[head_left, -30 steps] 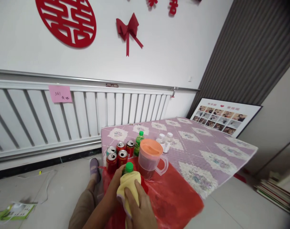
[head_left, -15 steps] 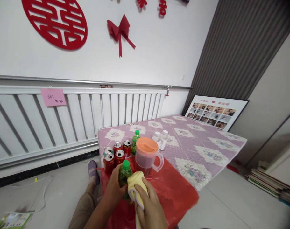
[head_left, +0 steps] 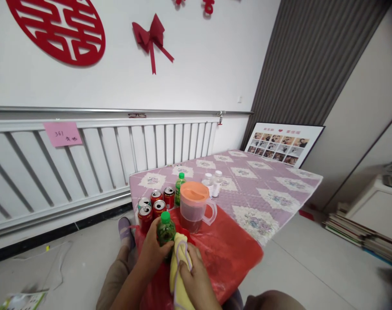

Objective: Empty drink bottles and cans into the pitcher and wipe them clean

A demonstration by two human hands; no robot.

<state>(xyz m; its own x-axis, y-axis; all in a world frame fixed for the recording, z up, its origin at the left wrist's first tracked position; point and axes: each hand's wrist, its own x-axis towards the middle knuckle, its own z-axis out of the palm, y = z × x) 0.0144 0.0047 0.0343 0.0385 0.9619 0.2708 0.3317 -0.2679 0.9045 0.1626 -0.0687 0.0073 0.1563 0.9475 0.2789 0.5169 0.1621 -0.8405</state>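
My left hand [head_left: 155, 245] is wrapped round a green plastic bottle [head_left: 166, 231] with a green cap, upright over the red plastic sheet [head_left: 228, 249]. Bunched in my right hand [head_left: 196, 269] is a yellow cloth [head_left: 179, 275] with a pale purple edge. The cloth's top touches or nearly touches the bottle's right side. Just behind stands a clear pitcher [head_left: 192, 211] with an orange lid and dark liquid low inside. Left of it are several opened drink cans, among them a red can [head_left: 159, 209]. A second green-capped bottle [head_left: 180, 189] stands behind them.
Two small white-capped bottles [head_left: 217, 184] stand behind the pitcher on the purple quilted table cover [head_left: 247, 202]. A white radiator [head_left: 112, 159] runs along the wall. A photo board [head_left: 281, 144] leans at the far right, and stacked books [head_left: 347, 234] lie on the right.
My right hand has drawn the cloth slightly down and away from the bottle's upper part; more of the cloth hangs below. The view has shifted a little to the right.
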